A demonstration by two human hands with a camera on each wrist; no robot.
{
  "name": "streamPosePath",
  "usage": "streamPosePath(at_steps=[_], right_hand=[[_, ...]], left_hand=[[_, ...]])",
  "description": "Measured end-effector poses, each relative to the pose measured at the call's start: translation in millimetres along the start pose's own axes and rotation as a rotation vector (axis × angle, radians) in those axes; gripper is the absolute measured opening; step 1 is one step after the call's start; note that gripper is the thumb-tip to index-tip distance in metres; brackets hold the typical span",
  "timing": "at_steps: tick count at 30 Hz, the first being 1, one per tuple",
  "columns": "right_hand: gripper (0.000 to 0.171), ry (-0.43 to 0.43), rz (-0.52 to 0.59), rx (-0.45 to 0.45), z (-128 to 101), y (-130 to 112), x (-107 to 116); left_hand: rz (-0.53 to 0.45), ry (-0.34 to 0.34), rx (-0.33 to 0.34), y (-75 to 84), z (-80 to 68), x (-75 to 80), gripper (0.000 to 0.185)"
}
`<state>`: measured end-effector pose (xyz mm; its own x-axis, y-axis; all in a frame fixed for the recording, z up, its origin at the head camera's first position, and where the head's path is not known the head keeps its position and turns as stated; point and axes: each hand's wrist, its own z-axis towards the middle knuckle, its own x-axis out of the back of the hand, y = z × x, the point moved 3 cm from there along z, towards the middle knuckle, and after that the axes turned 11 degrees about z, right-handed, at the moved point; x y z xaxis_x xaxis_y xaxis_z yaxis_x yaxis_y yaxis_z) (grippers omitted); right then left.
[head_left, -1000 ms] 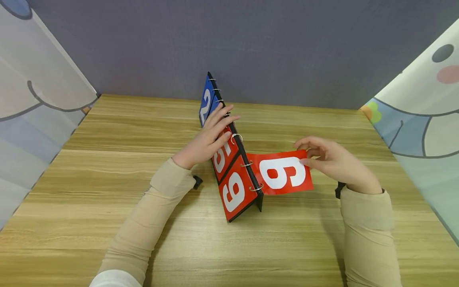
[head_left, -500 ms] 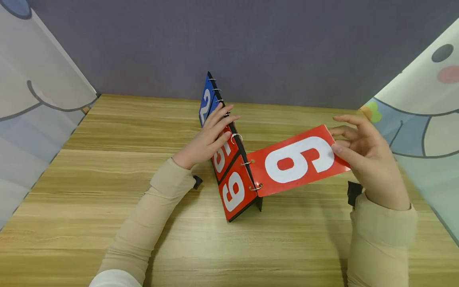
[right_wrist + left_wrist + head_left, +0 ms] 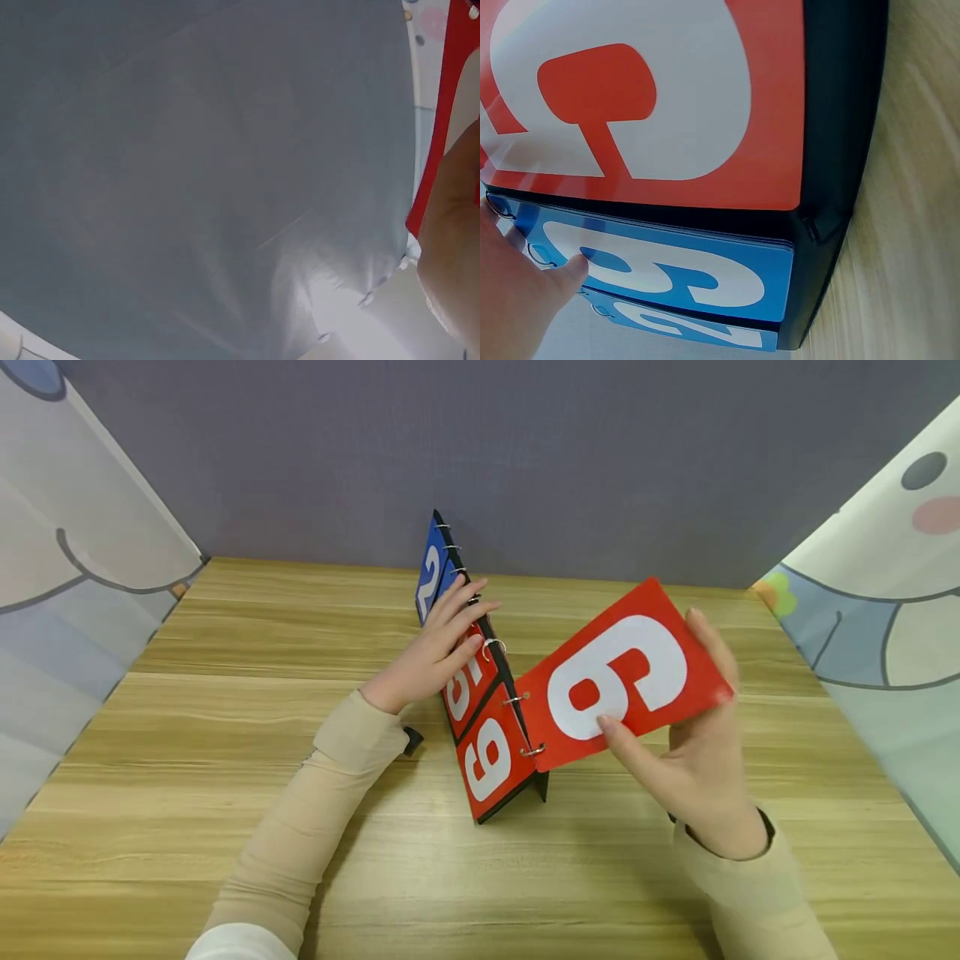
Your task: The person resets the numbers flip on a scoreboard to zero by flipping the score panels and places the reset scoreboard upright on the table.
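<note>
Red plastic number card [image 3: 622, 672], printed with a white 9 and hinged on two metal rings [image 3: 525, 724], is standing raised and tilted off the ridge of a tabletop flip scoreboard [image 3: 483, 693]. The right hand [image 3: 690, 752] is pinching the card near its free end, thumb on the printed face, fingers behind it. The card looks thin, light and stiff, with a glossy and probably slippery face; a hold at the free edge, away from the rings, seems soundest, since it can only swing about them. The left hand [image 3: 431, 647] is lying flat on the scoreboard's left slope, fingers straight, pressing on the red cards [image 3: 641, 97] just above the blue ones [image 3: 667, 270]. The scoreboard is standing near the middle of the wooden counter [image 3: 225, 710]. Bare wood is lying open on both sides and in front. A grey back wall [image 3: 525, 443] and cartoon-printed side curtains [image 3: 885, 593] are bounding the space.
</note>
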<state>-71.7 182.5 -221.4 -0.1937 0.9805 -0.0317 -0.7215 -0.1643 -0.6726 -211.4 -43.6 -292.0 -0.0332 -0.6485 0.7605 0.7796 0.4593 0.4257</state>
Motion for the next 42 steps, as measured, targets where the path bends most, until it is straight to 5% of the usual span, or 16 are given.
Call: streamPosePath(at_steps=[11,18,21,30,42], right_hand=[[0.058,-0.211,-0.43,0.122,-8.3,2.9,-33.3],[0.024,-0.271,-0.573,0.395,-13.8,3.7,-52.4],[0.024,-0.247,-0.64,0.492,-15.7,3.6,-55.8],[0.025,-0.201,-0.601,0.545,-18.2,7.2,-59.6],[0.016,-0.317,-0.61,0.716,-20.0,10.7,-64.0]], left_hand=[[0.013,-0.004,-0.007,0.7,2.1,0.0,0.062],[0.023,0.018,-0.037,-1.9,2.4,-1.5,0.071],[0.018,0.025,-0.043,-1.5,2.2,-1.3,0.07],[0.015,0.013,-0.019,1.0,1.1,0.1,0.07],[0.039,0.055,-0.055,-6.1,4.1,-5.4,0.049]])
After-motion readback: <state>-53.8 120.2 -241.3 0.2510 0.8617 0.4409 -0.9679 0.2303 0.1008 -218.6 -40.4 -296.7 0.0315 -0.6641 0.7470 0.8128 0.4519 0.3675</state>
